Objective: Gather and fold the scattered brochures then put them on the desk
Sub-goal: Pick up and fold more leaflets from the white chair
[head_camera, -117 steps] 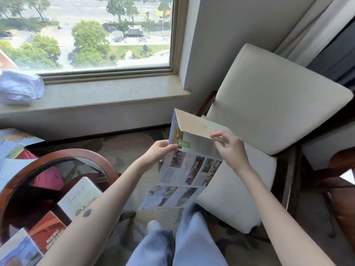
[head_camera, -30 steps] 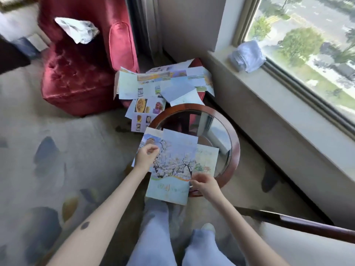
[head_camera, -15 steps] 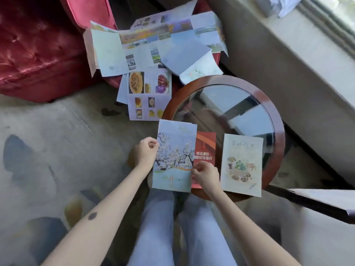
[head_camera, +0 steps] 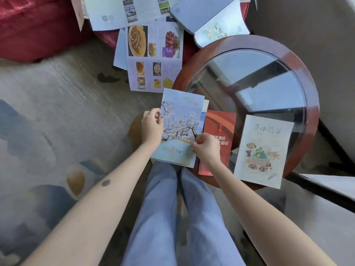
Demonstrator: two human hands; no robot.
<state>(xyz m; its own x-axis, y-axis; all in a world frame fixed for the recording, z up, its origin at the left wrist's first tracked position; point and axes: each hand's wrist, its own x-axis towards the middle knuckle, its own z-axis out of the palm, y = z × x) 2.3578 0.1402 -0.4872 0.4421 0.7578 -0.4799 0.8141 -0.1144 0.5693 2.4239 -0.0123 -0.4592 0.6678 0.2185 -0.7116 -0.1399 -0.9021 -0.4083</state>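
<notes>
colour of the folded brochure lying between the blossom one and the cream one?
Red-orange brochure, white lettering; head view.

Pale-blue blossom-print brochure (head_camera: 180, 129), red chair (head_camera: 28, 25)

Both hands hold a folded brochure with a blossoming-tree cover (head_camera: 180, 129) at the near-left edge of the round glass-topped side table (head_camera: 307, 89). The left hand (head_camera: 151, 127) pinches its left edge and the right hand (head_camera: 206, 148) grips its right edge lower down. On the table's near part a red folded brochure (head_camera: 221, 127) lies just right of the held one, partly under the right hand, and a cream folded brochure with a food drawing (head_camera: 263, 150) lies right of that, its near end overhanging the wooden rim. Beyond the table's far-left rim an unfolded food menu brochure (head_camera: 153, 58) lies on the carpet (head_camera: 57, 93), with more open brochures (head_camera: 123, 12) past it beside a red armchair (head_camera: 34, 25).
</notes>
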